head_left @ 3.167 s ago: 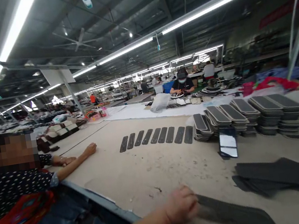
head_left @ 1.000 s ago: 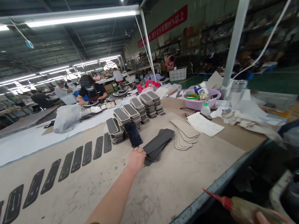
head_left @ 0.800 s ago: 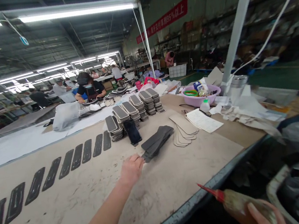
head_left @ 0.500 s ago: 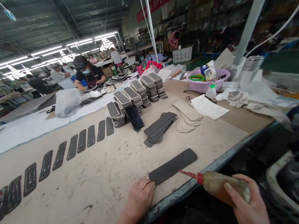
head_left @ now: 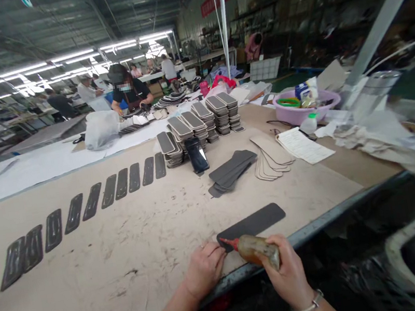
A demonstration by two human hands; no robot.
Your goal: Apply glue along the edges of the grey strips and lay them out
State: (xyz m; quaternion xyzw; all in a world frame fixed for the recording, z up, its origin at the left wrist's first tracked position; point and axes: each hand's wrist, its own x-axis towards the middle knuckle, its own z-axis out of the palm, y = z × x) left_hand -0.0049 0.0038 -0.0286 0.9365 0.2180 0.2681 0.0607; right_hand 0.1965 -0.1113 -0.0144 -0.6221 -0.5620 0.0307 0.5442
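"What's furthest left?"
"10 glossy dark pieces point(head_left: 53, 230), rowed across the bench point(head_left: 150, 219) from 10 o'clock towards 12, the 2 leftmost overlapping."
"And the left hand point(head_left: 205, 267)?"
"Fingers bunched, pinching the left end of that dark strip point(head_left: 259, 219), flat at 12 o'clock near the bench's edge."
"Past it?"
"A phone point(head_left: 196, 155) propped by the stacks point(head_left: 202, 119), also 12 o'clock."
"The right hand point(head_left: 288, 269)?"
"Wrapped round a squeeze bottle point(head_left: 258, 250), red nozzle point(head_left: 230, 243) at the strip's left end. Can't tell if it touches. Purple basin point(head_left: 305, 111) at 1 o'clock."
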